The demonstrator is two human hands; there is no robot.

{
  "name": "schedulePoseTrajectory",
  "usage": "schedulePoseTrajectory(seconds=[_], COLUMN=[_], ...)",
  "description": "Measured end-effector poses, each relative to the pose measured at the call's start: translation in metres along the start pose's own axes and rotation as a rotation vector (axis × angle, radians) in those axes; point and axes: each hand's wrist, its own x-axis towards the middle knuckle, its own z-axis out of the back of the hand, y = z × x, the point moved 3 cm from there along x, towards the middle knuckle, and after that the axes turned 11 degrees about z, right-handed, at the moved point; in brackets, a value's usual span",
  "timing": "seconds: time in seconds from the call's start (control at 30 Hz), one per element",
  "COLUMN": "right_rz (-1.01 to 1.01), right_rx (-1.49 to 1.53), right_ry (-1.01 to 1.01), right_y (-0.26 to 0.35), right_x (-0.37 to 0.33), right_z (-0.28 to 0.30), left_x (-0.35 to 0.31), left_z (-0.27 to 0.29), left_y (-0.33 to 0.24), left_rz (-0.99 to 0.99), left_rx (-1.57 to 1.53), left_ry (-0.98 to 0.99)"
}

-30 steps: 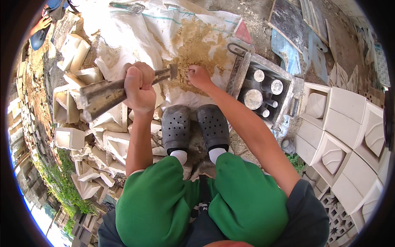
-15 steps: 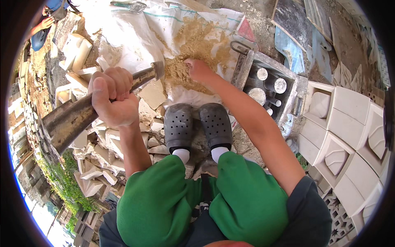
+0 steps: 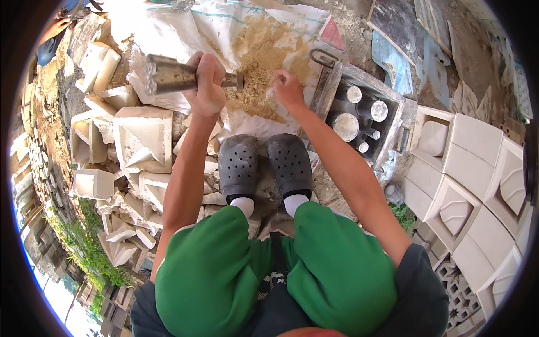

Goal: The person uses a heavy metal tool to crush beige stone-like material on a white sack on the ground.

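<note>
My left hand [image 3: 208,84] is wrapped round a worn, dirty metal tool [image 3: 171,77], thick at its left end and narrowing to a small blunt head at the right. That head is over the heap of tan powder [image 3: 252,84], which looks like sand or dry mix, on a white woven sack [image 3: 219,28]. To the right of the tool's head, my right hand [image 3: 288,90] is closed over the powder's edge, fingers curled in; whatever they hold, if anything, is hidden. Beside my right forearm stands a grey metal mould box [image 3: 387,143] with several upright cylinders inside.
Pale broken blocks [image 3: 143,137] lie piled at my left. Patterned cast blocks [image 3: 463,163] are stacked at the right. Dark boards and a blue sheet [image 3: 393,62] lie at the far right. Another person's hand [image 3: 56,29] shows at the top left. My grey clogs [image 3: 238,165] are below the sack.
My left hand has moved up and right, bringing the tool's narrow head over the powder and turning the tool nearly level. My right hand has shifted slightly right.
</note>
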Motion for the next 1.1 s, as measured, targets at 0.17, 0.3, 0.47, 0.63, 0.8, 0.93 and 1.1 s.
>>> schedulePoseTrajectory(seconds=[0.17, 0.3, 0.47, 0.63, 0.8, 0.93, 1.1], right_rz=[-0.076, -0.071, -0.09, -0.204, -0.36, -0.068, -0.276], right_rx=[0.034, 0.042, -0.108, -0.049, 0.146, 0.055, -0.102], right_ry=[-0.008, -0.013, 0.36, 0.506, 0.716, 0.522, 0.736], right_y=[-0.014, -0.006, 0.003, 0.003, 0.003, -0.005, 0.02], right_x=[-0.002, 0.0, -0.007, -0.012, -0.004, 0.008, -0.001], right_z=[0.006, 0.01, -0.009, -0.017, -0.02, -0.014, -0.025], left_x=[-0.015, -0.01, 0.002, 0.003, -0.008, -0.01, -0.016], left_z=[-0.019, -0.025, 0.0, -0.003, -0.024, -0.025, -0.023], left_y=[-0.077, -0.097, 0.001, -0.021, -0.075, -0.1, -0.106], left_rz=[-0.16, -0.112, -0.065, 0.017, -0.125, -0.14, -0.147], left_rx=[-0.033, -0.006, 0.113, 0.041, 0.006, -0.102, -0.149], left_ry=[0.123, 0.208, -0.035, -0.032, 0.027, 0.138, 0.235])
